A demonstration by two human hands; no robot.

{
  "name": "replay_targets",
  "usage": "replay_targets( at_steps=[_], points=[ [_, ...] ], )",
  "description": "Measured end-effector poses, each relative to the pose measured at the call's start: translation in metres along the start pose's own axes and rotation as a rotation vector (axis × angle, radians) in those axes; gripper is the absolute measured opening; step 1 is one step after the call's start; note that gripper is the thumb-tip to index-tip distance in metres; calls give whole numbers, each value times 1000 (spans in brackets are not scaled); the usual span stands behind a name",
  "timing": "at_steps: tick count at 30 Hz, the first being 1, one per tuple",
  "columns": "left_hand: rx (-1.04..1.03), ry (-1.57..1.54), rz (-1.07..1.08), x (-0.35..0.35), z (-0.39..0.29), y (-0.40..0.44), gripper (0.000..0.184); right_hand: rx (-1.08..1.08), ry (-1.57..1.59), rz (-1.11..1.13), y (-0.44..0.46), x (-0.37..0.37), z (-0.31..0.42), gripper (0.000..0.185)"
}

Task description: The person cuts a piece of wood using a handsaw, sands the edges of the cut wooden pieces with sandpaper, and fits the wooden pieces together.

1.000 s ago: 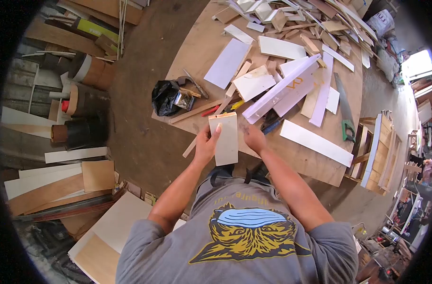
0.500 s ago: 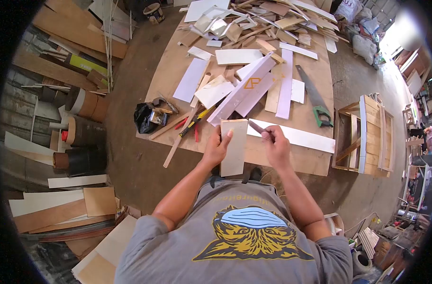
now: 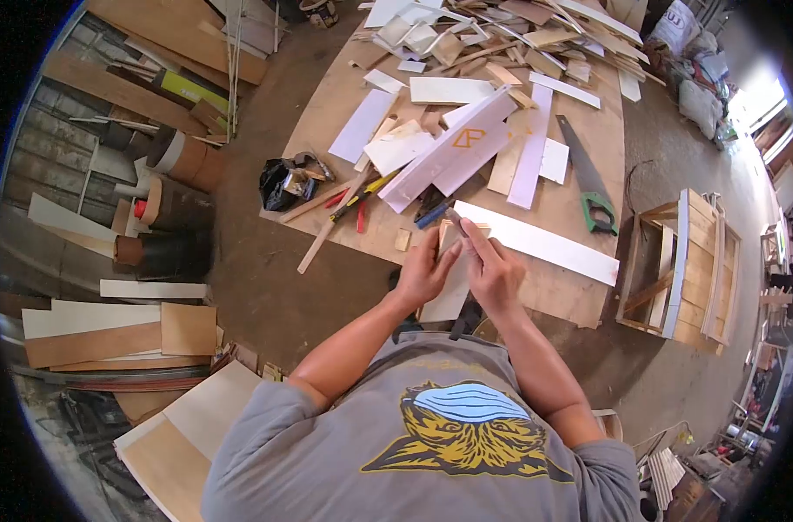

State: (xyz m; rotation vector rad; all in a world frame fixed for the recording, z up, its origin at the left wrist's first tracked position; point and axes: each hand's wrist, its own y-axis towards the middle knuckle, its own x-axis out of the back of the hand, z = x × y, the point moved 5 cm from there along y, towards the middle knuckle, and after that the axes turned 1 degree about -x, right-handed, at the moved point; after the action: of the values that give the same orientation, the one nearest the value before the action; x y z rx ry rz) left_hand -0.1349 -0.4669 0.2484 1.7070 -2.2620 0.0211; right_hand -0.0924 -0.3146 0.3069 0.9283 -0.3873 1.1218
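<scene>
Wrapped around the left side of a pale flat board point(image 3: 449, 297), my left hand point(image 3: 424, 275) steadies it in front of my waist. The board's far end points toward the table. My right hand point(image 3: 495, 274) is closed on a small dark flat piece point(image 3: 453, 219), pressed at the board's far end; its exact kind is unclear. My fingers partly cover that end. Just beyond lie a small wood block point(image 3: 403, 240), a blue-handled tool point(image 3: 433, 212) and a long white board point(image 3: 540, 245).
The low plywood table point(image 3: 318, 143) carries a heap of wood offcuts point(image 3: 501, 43), lilac boards point(image 3: 453, 150), a green-handled handsaw point(image 3: 590, 187) and a black plastic bag point(image 3: 275, 184). A wooden frame point(image 3: 696, 261) stands on the floor at right. Sheets point(image 3: 118, 335) lean at left.
My right hand has moved the dark piece from the board's right edge to its far end. The board has tilted, and my left hand has shifted with it. The view has turned slightly.
</scene>
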Motion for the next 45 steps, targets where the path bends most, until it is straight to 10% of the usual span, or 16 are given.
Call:
replay_targets(
  at_steps=[8, 13, 17, 21, 45],
  points=[
    [38, 194, -46, 32, -11, -28, 30, 72, 170, -121, -11, -3, 27, 31],
    [-58, 227, -17, 59, -17, -43, 33, -269, 78, -47, -25, -9, 26, 34],
    [7, 280, 66, 98, -26, -65, 36, 27, 161, -161, -45, -23, 100, 31],
    [-193, 268, 23, 148, -14, -95, 33, -230, 72, -92, -66, -50, 118, 33],
    [-76, 230, 111, 265, 29, -192, 31, 17, 138, -129, -143, -134, 256, 31]
  ],
)
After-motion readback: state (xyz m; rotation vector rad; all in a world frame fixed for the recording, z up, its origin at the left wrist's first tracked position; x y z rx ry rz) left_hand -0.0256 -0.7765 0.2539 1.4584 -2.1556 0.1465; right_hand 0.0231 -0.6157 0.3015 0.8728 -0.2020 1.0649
